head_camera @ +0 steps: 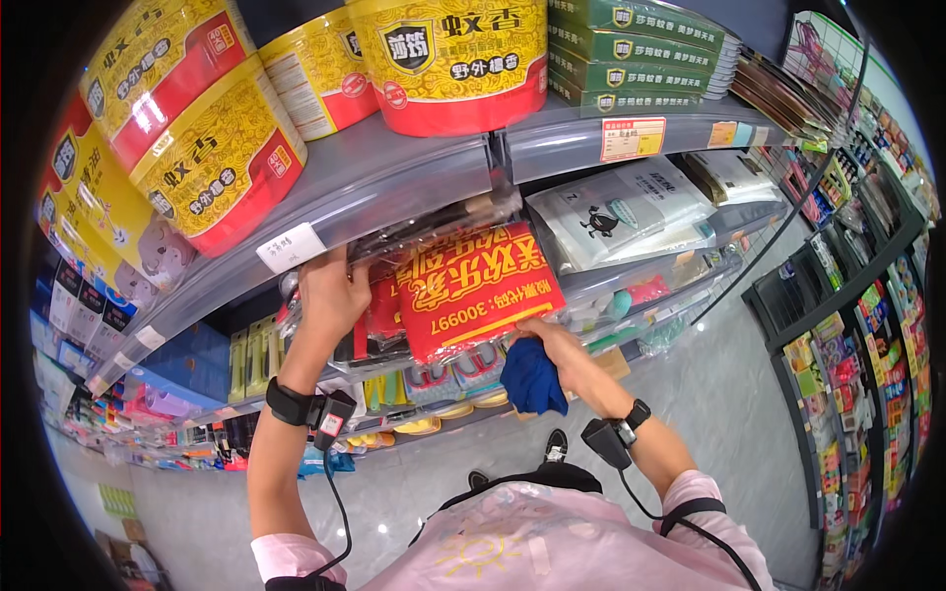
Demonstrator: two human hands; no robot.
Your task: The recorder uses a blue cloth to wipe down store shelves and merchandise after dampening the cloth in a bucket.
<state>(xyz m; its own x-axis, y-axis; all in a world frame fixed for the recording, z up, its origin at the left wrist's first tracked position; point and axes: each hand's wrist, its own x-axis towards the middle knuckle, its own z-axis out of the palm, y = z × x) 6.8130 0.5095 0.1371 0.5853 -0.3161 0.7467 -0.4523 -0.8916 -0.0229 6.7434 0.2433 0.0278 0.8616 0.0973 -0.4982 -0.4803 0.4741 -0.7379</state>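
Note:
My right hand is closed around a bunched dark blue cloth. Its fingertips touch the lower edge of a red flat package with yellow printing, in clear plastic film. My left hand reaches in under the front edge of the upper shelf, beside a white paper tag. Its fingers are partly hidden among dark plastic-wrapped packages, so its grip is unclear. More film-wrapped red and black packages lie between my two hands, tilted out at the shelf front.
Above, the upper shelf bears yellow-and-red mosquito coil tubs and stacked green boxes. White plastic-bagged goods lie to the right. Lower shelves hold scissors and other packs. Another stocked rack stands across the grey floor.

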